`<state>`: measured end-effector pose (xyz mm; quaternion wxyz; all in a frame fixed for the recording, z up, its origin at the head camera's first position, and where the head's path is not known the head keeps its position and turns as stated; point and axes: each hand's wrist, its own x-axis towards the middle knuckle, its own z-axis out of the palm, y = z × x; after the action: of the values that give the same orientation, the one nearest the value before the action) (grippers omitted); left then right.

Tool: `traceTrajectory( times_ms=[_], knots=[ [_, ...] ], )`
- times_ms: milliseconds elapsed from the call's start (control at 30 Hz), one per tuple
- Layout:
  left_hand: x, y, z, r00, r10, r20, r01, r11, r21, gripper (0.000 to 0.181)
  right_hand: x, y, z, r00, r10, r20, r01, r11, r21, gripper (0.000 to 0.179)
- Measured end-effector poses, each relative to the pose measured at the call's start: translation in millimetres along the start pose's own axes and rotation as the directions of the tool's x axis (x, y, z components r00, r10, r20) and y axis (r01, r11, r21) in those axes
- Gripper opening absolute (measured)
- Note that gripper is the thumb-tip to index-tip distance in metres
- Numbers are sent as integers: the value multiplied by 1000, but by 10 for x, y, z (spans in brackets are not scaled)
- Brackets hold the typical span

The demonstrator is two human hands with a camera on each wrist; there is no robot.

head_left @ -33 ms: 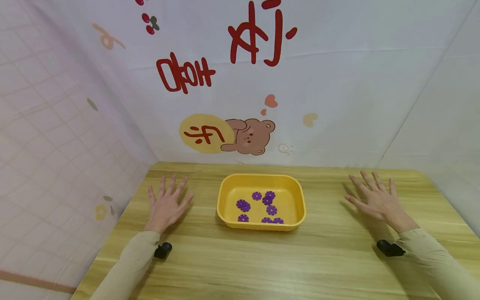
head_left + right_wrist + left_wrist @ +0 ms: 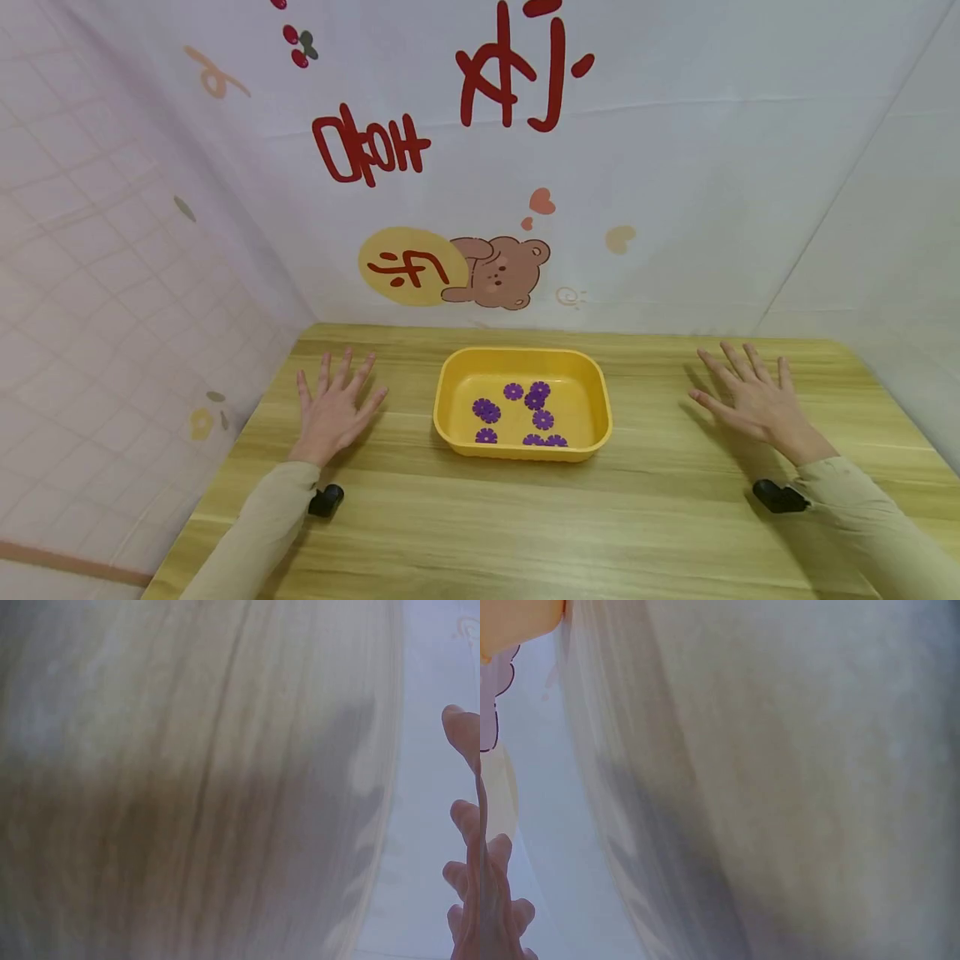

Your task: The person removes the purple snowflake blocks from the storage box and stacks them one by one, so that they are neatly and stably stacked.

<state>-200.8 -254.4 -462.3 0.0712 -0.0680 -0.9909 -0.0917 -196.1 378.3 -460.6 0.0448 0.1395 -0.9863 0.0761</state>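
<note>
- Black wrist pieces (image 2: 327,502) are jutting inward from both sleeves (image 2: 258,521); swinging too low, one could be catching the tray (image 2: 523,362) and tipping it.
- The left hand (image 2: 333,417) is hovering over the table (image 2: 480,533), left of the tray, its fingers standing apart and gripping nothing.
- The right hand (image 2: 761,408) is hovering to the tray's right, well clear of it, its fingers also standing apart around nothing.
- The tray is sitting between the hands; neither is bracing it, so a push on one side could be sliding it.
- Purple discs (image 2: 543,419) are lying inside. Some are overlapping, so a pinch could be lifting two or dropping one; the nearest are partly hiding behind the rim, which is making fumbling likelier.
- The printed wall (image 2: 675,167) is standing beyond.
</note>
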Motion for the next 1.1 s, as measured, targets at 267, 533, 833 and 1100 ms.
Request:
traceTrajectory(
  times_ms=[267, 533, 833, 1100],
  knots=[
    [-27, 8, 7, 1000, -5, 11, 5, 1000, -6, 71, 0, -33, -1, 1000, 19, 17, -19, 1000, 5, 78],
    [-33, 52, 21, 1000, -7, 17, 7, 1000, -13, 71, 8, -125, -16, 1000, 3, -11, -3, 1000, 15, 76],
    [-4, 179, 13, 998, 2, 56, -1, 1000, -31, 72, 70, -265, -49, 999, -27, -24, 27, 999, 26, 75],
    [15, 387, 39, 997, 52, 56, -50, 998, -40, 72, 146, -393, -57, 995, -87, -47, 89, 996, 27, 71]
  ],
)
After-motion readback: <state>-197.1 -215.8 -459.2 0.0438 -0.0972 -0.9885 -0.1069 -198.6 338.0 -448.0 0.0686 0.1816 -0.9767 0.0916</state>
